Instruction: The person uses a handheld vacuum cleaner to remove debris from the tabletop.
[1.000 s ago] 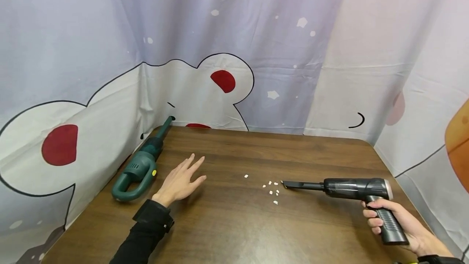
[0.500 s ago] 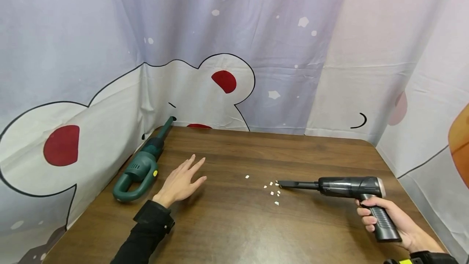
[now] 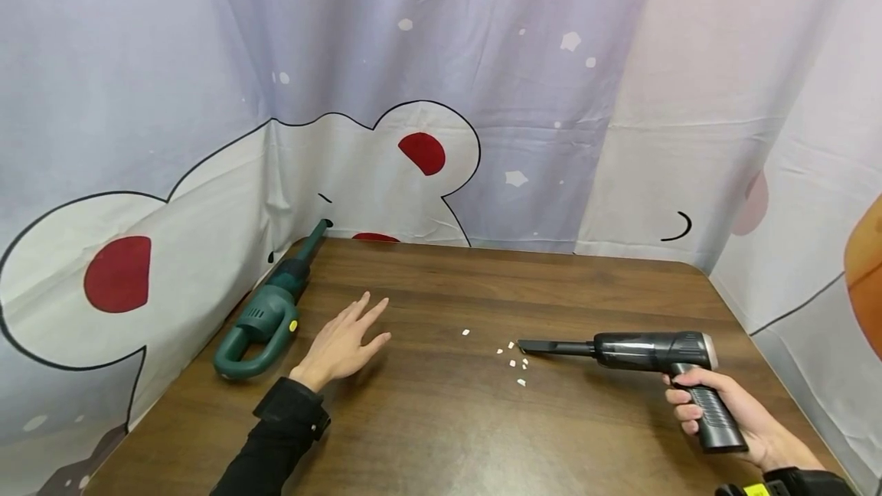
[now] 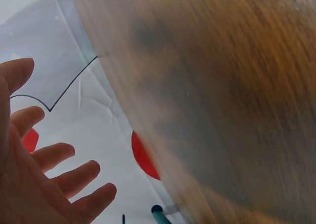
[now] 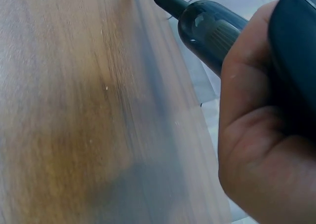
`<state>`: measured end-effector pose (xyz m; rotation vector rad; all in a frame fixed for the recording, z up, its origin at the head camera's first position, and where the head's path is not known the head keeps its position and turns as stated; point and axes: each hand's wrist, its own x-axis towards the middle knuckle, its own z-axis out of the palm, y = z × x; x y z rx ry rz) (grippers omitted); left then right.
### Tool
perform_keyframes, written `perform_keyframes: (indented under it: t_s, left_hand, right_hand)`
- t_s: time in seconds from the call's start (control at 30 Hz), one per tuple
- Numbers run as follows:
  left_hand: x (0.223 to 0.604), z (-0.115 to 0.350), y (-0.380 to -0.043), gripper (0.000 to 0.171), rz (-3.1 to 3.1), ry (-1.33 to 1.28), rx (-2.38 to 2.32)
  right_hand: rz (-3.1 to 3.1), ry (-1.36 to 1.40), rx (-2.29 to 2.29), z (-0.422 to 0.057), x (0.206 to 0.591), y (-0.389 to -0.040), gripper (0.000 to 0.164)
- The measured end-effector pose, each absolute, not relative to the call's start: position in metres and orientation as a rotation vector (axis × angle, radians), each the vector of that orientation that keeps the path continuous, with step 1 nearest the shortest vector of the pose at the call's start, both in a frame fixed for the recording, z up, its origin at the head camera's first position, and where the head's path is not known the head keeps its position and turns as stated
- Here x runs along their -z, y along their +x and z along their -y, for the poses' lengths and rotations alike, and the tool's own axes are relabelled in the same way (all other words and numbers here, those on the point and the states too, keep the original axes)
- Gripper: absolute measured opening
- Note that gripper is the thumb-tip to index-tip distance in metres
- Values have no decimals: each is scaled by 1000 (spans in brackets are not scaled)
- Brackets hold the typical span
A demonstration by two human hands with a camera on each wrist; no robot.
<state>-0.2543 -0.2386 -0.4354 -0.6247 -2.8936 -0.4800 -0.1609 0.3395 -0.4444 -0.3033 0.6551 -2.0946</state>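
Observation:
My right hand (image 3: pixel 754 421) grips the ridged handle of a black handheld vacuum cleaner (image 3: pixel 627 350). Its slim nozzle (image 3: pixel 558 347) points left, low over the wooden table. Right at the tip and just left of it lie several small white scraps (image 3: pixel 521 383); another scrap (image 3: pixel 465 332) sits apart, farther left. In the right wrist view the fingers curl round the handle, and the clear dust chamber (image 5: pixel 207 29) shows ahead of them. My left hand (image 3: pixel 341 347) hovers palm down above the table with straight, spread fingers, holding nothing; the left wrist view shows these fingers (image 4: pixel 74 182) too.
A green handheld tool (image 3: pixel 263 312) with a loop handle and long narrow nozzle lies along the table's left edge. The brown wooden table (image 3: pixel 427 435) reaches back to a printed cloth (image 3: pixel 537 98) that hangs behind and on both sides.
The right hand has moved the vacuum cleaner left, its nozzle tip passing over where a white scrap lay; that scrap no longer shows. The left hand has barely moved.

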Motion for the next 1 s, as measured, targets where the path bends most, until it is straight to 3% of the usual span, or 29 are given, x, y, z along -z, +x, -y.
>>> perform_keyframes:
  t_s: [1.0]
  left_hand:
    - [437, 244, -253, 61, 2879, -629, 477]
  right_hand:
    - [-671, -340, 2075, -341, 447, -161, 37]
